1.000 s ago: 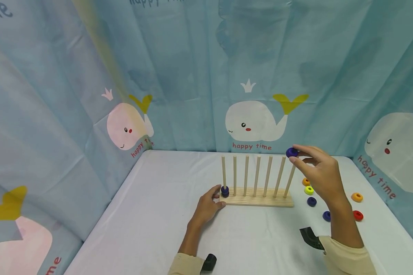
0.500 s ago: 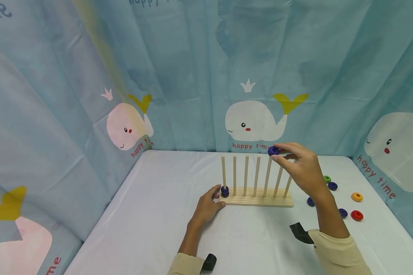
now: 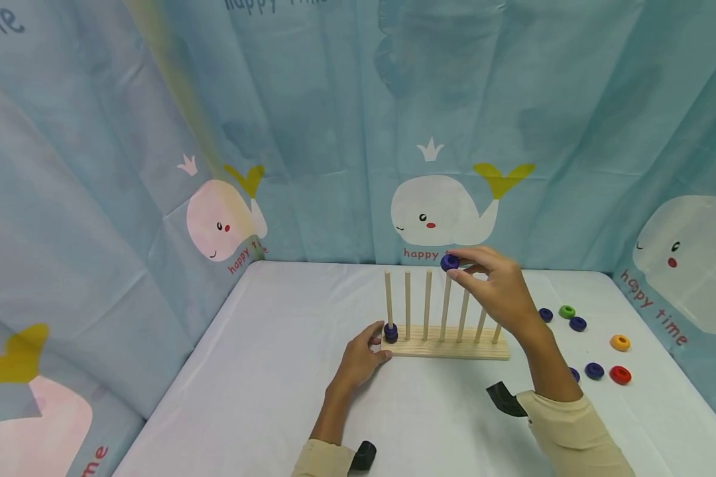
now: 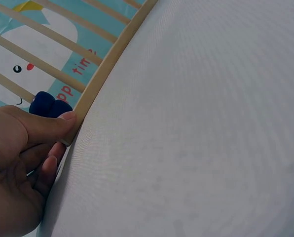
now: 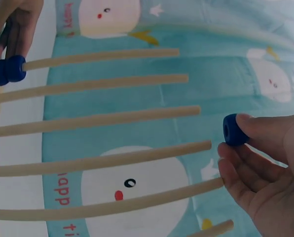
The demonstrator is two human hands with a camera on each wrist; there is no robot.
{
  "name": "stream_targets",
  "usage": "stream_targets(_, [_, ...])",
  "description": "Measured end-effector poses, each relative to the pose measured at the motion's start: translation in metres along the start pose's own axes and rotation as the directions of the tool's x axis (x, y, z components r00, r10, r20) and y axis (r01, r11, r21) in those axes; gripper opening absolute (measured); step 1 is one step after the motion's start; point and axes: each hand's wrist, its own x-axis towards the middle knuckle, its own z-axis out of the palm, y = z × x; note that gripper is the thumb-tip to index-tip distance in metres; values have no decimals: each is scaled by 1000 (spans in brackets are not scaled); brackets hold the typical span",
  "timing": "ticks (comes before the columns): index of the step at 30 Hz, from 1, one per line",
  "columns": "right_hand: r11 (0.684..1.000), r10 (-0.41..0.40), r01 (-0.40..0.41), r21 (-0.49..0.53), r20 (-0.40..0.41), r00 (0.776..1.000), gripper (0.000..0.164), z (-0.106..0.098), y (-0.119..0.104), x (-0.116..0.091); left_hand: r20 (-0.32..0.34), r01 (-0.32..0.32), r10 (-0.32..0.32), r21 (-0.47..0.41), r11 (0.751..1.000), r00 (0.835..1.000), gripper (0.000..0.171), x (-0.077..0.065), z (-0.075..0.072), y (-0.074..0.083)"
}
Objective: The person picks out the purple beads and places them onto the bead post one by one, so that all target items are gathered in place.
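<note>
A wooden peg rack [image 3: 447,350] stands on the white table, with a row of several upright pegs. Two dark blue beads [image 3: 390,333] are stacked at the foot of its leftmost peg. My left hand [image 3: 358,361] grips the rack's left end; in the left wrist view the thumb [image 4: 63,126] presses on the base beside those beads. Between thumb and fingertips, my right hand [image 3: 492,288] pinches another blue bead [image 5: 234,130]. That bead is level with the peg tops, over the middle peg in the head view, and the right wrist view shows it apart from the pegs.
Loose beads lie on the table to the right: a green bead [image 3: 567,312], an orange bead [image 3: 620,342], a red bead [image 3: 620,375] and several blue beads [image 3: 594,371]. One is partly behind the right forearm. A whale-print curtain [image 3: 310,165] closes off the back and sides.
The right hand has carried the blue bead leftward along the peg tops, from the rightmost peg to about the middle one. The left hand and the rack have stayed in place.
</note>
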Motion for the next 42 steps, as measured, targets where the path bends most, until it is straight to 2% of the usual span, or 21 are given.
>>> stream_targets(5, [1000,7,-6,-12,29,1000,36,6,-6,4,2,7,-7,-2,1000,1000,67,0,0,1])
stream_targets(14, [997,-49,46,63,61,997,34,19,-12,13,0,19,-19,6,1000,1000,67,1,1,0])
stream_targets(19, [996,-61,56,68,75,995,35,25,-16,15,0,19,-19,14,1000,1000,68,1,1,-1])
stream_targets(29, [996,-24,16,82,95,995,35,34,-20,17,1,13,-13,12,1000,1000,68,2,1,-1])
stream_targets(42, [998,-34,27,52,135,990,37,52,-25,24,-2,12,-12,2,1000,1000,67,1,0,3])
